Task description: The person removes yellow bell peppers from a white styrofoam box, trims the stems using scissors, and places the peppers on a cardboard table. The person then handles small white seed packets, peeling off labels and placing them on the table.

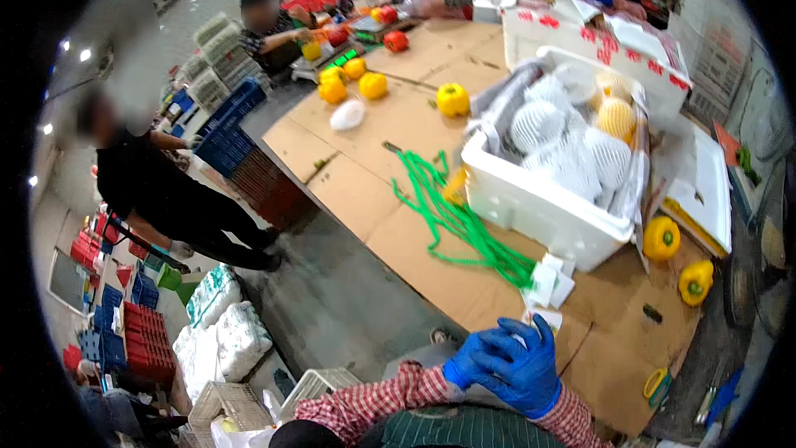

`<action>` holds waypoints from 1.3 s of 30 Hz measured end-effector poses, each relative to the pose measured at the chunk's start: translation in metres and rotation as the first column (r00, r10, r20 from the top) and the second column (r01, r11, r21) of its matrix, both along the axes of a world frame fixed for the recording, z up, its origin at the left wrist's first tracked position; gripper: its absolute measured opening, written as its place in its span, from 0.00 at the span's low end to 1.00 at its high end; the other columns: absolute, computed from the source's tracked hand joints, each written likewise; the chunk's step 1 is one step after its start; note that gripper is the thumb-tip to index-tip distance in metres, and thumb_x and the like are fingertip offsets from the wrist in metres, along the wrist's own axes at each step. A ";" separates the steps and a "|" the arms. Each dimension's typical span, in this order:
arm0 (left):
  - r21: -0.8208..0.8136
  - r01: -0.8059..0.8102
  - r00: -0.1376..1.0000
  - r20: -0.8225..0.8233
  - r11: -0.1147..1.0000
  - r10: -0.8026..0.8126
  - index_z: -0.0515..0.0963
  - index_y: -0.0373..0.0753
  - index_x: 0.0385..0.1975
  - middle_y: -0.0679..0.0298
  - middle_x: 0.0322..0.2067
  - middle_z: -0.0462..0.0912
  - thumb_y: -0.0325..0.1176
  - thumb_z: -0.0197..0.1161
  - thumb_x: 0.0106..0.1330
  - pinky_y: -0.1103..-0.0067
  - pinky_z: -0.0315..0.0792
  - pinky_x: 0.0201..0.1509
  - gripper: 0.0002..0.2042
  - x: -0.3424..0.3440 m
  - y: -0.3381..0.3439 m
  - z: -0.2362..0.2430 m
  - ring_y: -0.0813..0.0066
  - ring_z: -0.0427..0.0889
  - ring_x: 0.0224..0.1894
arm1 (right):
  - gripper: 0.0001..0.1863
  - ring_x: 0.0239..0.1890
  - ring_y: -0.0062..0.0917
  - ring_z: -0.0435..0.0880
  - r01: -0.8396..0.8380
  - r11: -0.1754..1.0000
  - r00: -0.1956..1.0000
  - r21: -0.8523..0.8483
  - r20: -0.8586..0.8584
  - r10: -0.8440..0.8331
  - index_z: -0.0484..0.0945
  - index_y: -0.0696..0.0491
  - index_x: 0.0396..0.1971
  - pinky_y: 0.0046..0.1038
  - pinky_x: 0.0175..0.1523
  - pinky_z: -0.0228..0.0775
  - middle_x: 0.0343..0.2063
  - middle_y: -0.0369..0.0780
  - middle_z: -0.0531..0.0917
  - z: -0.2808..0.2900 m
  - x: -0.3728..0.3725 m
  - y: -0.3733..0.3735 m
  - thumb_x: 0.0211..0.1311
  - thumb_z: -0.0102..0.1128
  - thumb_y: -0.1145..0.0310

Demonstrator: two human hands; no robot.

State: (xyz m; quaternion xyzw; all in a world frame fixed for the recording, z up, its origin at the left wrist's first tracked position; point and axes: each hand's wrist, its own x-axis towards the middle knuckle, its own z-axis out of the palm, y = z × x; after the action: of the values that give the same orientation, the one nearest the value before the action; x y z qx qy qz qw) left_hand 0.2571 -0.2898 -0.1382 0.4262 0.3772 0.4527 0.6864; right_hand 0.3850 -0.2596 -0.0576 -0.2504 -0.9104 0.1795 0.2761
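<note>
On the cardboard-covered table (348,191) sits a foam box (522,209), then green ties (507,263); left hand (471,362) and right hand (526,373) meet — whether clasping anything, I cannot tell — seemingly between steps; taking the white cards (543,284) near the fingertips would call for parting them.

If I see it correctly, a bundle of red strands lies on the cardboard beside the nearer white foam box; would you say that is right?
Not quite: the strands are green, not red, as the head view shows. They do lie on the cardboard beside the nearer white foam box.
</note>
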 end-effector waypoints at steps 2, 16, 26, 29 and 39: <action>0.064 -0.139 0.981 0.145 0.988 0.128 0.63 0.41 0.48 0.56 0.43 0.70 0.37 0.47 0.57 0.78 0.68 0.42 0.18 0.023 -0.004 -0.071 0.68 0.73 0.39 | 0.14 0.49 0.34 0.65 -0.119 0.993 0.993 0.001 -0.011 0.119 0.74 0.44 0.35 0.44 0.56 0.39 0.41 0.35 0.72 -0.007 -0.004 0.003 0.46 0.52 0.59; 0.050 -0.001 1.000 -0.013 0.999 0.002 0.63 0.39 0.49 0.55 0.41 0.72 0.40 0.50 0.55 0.78 0.67 0.43 0.21 0.012 -0.021 -0.032 0.67 0.73 0.39 | 0.26 0.52 0.34 0.59 -0.079 0.969 0.991 0.236 0.121 0.052 0.67 0.47 0.45 0.46 0.56 0.39 0.48 0.38 0.66 0.014 -0.062 0.004 0.42 0.55 0.57; 0.088 0.209 0.920 -0.355 0.974 -0.165 0.63 0.37 0.49 0.55 0.40 0.72 0.41 0.52 0.54 0.78 0.66 0.43 0.23 -0.002 -0.015 -0.017 0.68 0.73 0.39 | 0.20 0.33 0.28 0.74 -0.148 0.988 0.989 -0.043 0.004 0.148 0.71 0.51 0.39 0.37 0.50 0.54 0.27 0.38 0.76 0.001 -0.058 0.007 0.44 0.54 0.58; 0.099 0.259 0.891 -0.409 0.961 -0.197 0.63 0.37 0.48 0.55 0.40 0.73 0.42 0.52 0.54 0.78 0.66 0.44 0.23 -0.006 -0.008 -0.015 0.68 0.73 0.39 | 0.15 0.24 0.29 0.74 -0.193 0.977 0.969 -0.088 0.139 0.204 0.73 0.52 0.35 0.32 0.34 0.63 0.26 0.41 0.76 0.010 -0.043 0.011 0.47 0.53 0.62; 0.141 0.411 0.749 -0.615 0.901 -0.246 0.63 0.35 0.48 0.55 0.39 0.73 0.43 0.54 0.53 0.77 0.65 0.44 0.25 -0.008 -0.001 -0.003 0.69 0.73 0.39 | 0.22 0.26 0.37 0.75 -0.263 0.861 0.871 -0.436 0.275 0.406 0.72 0.54 0.38 0.37 0.37 0.65 0.17 0.45 0.76 -0.009 -0.054 -0.002 0.48 0.49 0.53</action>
State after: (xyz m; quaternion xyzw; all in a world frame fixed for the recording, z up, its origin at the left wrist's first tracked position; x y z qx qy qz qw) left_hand 0.2495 -0.2908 -0.1413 0.6926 0.4229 0.2175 0.5424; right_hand 0.3311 -0.2617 -0.0667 -0.1635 -0.9215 0.3519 0.0150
